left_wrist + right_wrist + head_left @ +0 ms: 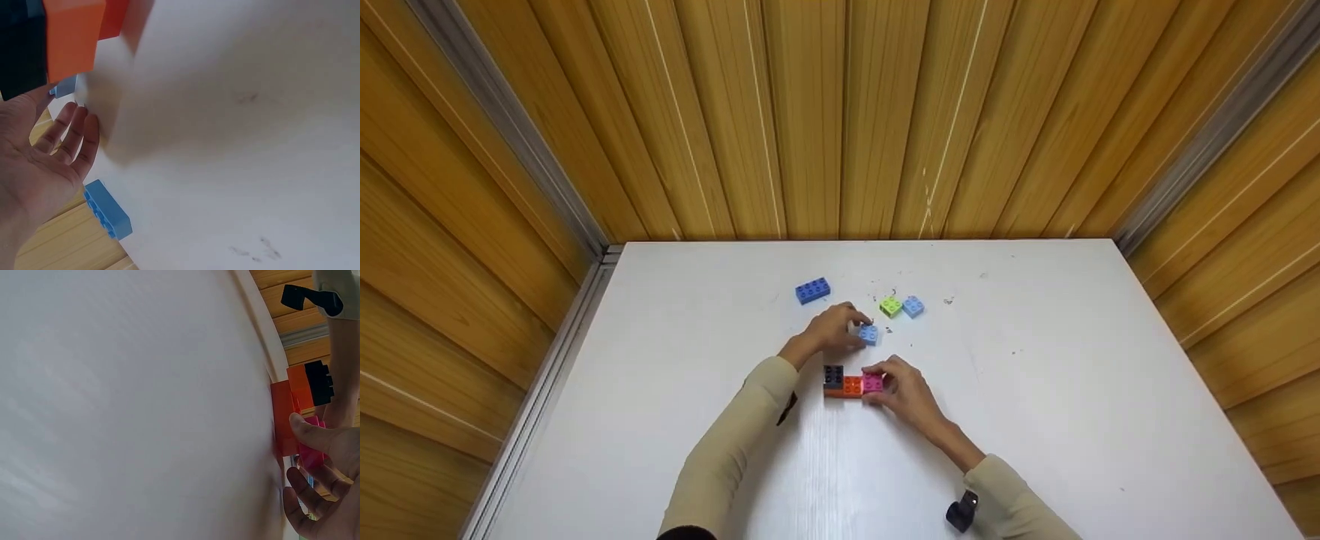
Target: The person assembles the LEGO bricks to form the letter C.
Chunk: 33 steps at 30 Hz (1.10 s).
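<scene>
My right hand grips a pink brick between thumb and fingers, at the right end of a small stack. That stack has a long red-orange brick at the bottom. An orange brick with a black brick on top rises at its other end. Beyond the stack, my left hand has thumb and index finger on opposite sides of a light blue brick, pinching it low over the table. In the left wrist view the other fingers hang loosely bent, and the light blue brick is partly hidden.
Farther back on the white table lie a long dark blue brick, a lime green brick and a second light blue brick. Wood-patterned walls stand around the table's back and sides.
</scene>
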Motion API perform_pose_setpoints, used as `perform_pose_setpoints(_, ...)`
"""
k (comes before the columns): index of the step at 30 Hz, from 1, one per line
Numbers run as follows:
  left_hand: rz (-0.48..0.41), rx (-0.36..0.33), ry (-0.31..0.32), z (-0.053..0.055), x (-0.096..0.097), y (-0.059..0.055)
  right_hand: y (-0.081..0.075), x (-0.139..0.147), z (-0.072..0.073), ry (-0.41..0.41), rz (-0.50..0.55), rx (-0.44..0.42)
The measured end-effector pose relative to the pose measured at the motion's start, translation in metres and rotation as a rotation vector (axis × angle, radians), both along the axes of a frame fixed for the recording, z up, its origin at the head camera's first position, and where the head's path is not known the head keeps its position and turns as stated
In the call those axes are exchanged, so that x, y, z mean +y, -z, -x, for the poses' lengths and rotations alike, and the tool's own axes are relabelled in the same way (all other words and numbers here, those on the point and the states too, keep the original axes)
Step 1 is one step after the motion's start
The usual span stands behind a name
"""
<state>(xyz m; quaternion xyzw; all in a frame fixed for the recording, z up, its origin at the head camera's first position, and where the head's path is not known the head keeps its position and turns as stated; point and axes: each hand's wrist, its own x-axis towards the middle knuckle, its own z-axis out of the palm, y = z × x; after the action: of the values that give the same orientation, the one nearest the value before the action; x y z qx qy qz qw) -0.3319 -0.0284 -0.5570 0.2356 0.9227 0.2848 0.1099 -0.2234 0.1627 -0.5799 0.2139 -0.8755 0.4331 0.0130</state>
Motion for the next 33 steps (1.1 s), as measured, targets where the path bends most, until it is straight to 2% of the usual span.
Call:
perform_pose_setpoints(8, -0.03, -0.037, -0.005, -0.008, -0.025, -0.004, -0.001, 0.002, 0.001, 0.004, 0.002, -0.013)
perform_pose_setpoints(12, -0.035, -0.027, -0.009, -0.013, -0.039, -0.004, 0.0, 0.002, 0.002, -0.001, 0.005, -0.031)
perform_pose_setpoints(19, -0.13, -0.026, -0.009, -0.025, -0.06, -0.012, -0.001, 0.004, 0.003, 0.003, 0.023, -0.031)
perform_pose_setpoints(23, -0.127, 0.009, 0.02, -0.03, -0.064, -0.017, 0.001, 0.005, 0.002, 0.012, 0.038, -0.012)
perform_pose_setpoints(29, -0.136, 0.083, 0.07, -0.04, -0.062, -0.028, 0.001, 0.003, -0.001, 0.025, 0.002, -0.002)
perform_pose_setpoints(33, -0.171, 0.088, 0.092, -0.05, -0.061, -0.033, 0.001, 0.001, -0.001, 0.018, 0.006, -0.016)
